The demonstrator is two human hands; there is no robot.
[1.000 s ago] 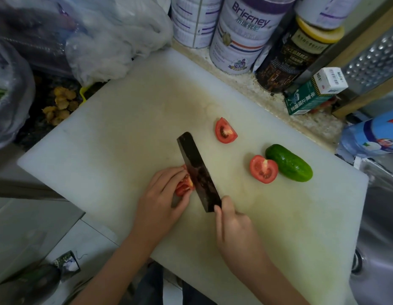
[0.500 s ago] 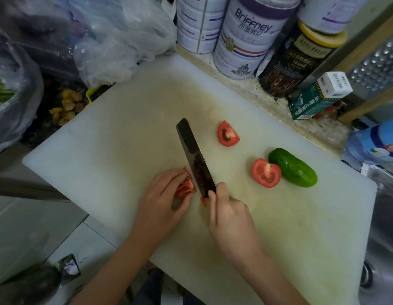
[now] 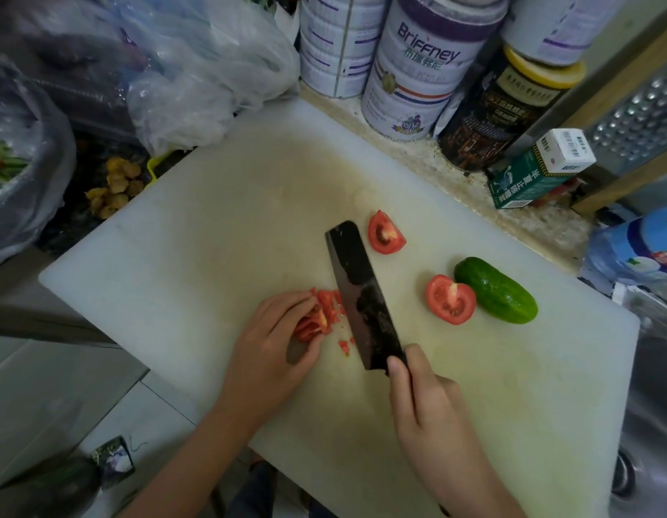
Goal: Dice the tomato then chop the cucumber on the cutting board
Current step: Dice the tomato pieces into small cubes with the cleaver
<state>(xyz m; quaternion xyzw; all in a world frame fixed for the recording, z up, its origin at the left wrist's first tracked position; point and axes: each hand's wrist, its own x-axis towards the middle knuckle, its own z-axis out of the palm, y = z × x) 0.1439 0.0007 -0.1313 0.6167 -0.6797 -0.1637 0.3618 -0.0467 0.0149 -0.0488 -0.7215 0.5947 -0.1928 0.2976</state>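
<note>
Left hand (image 3: 272,349): fingers curled over the cut tomato (image 3: 320,315), pinning it to the board (image 3: 212,256) near its middle. The fingertips cover part of the pile, so the piece count is unclear. A few loose bits (image 3: 343,345) lie between that hand and the knife (image 3: 362,293). Right hand (image 3: 425,409) is clamped round the knife, handle fully hidden in the fist, one fingertip on the blade's heel. The blade is dark, tip pointing away, just right of the pile; can't tell if the edge touches the board. Wedge (image 3: 385,233) sits just right of the tip. Half (image 3: 450,299) lies cut face up, right of the blade, up against the whole cucumber (image 3: 496,290). On the worktop (image 3: 455,181) behind: tins (image 3: 418,69), a dark jar (image 3: 504,117) and a green box (image 3: 530,177), with the tin tops cut off. Bags (image 3: 197,69) at back left, contents hard to make out.
</note>
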